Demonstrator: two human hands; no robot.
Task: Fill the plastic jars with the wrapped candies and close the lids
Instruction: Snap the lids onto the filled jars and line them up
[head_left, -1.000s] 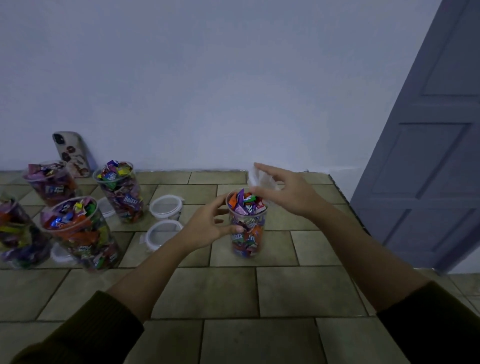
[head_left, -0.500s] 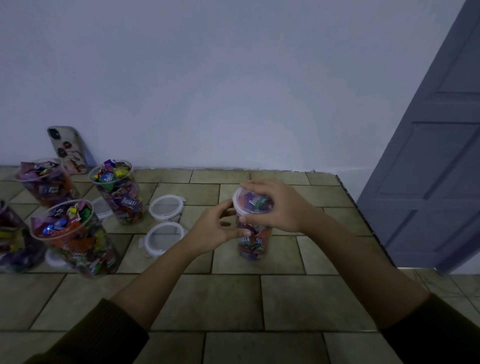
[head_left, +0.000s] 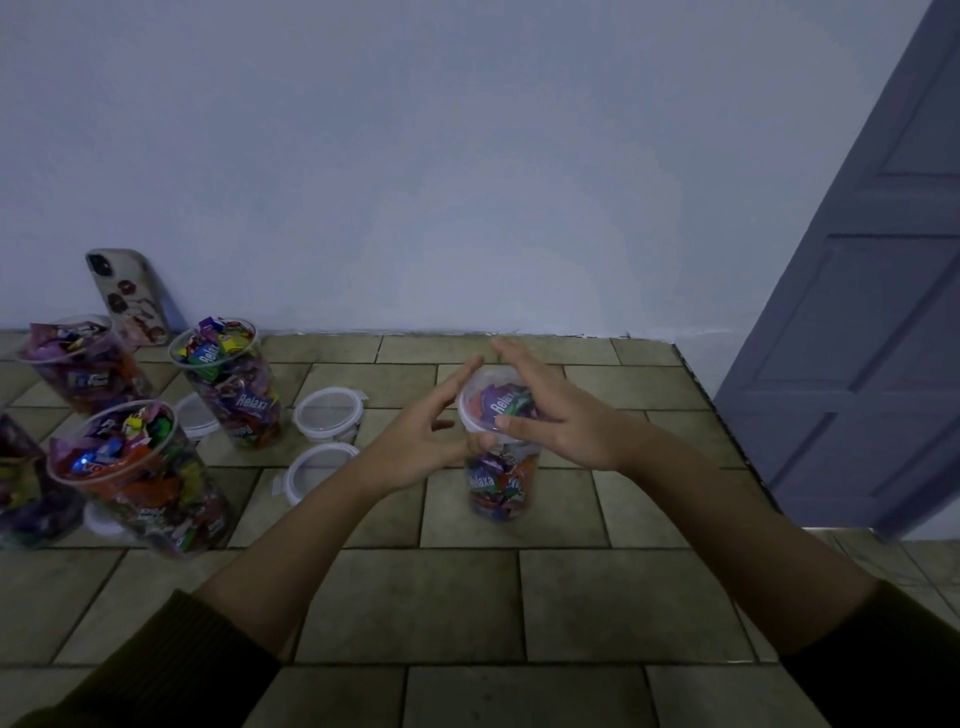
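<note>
A clear plastic jar full of wrapped candies stands on the tiled surface at centre. A clear lid sits on its top. My left hand is at the jar's left, fingers straight against the lid's rim and thumb touching the jar just under it. My right hand lies over the lid's right side with straight fingers and its thumb pressing the front rim. To the left stand several filled jars without lids, among them one at the back and one nearer.
Loose lids lie between the jars: two left of my hands, another behind the near jar. A phone leans on the wall. A grey door stands at right, past the tiled surface's edge.
My right hand brought the lid down onto the jar. Both hands then straightened their fingers around the lid's rim.
</note>
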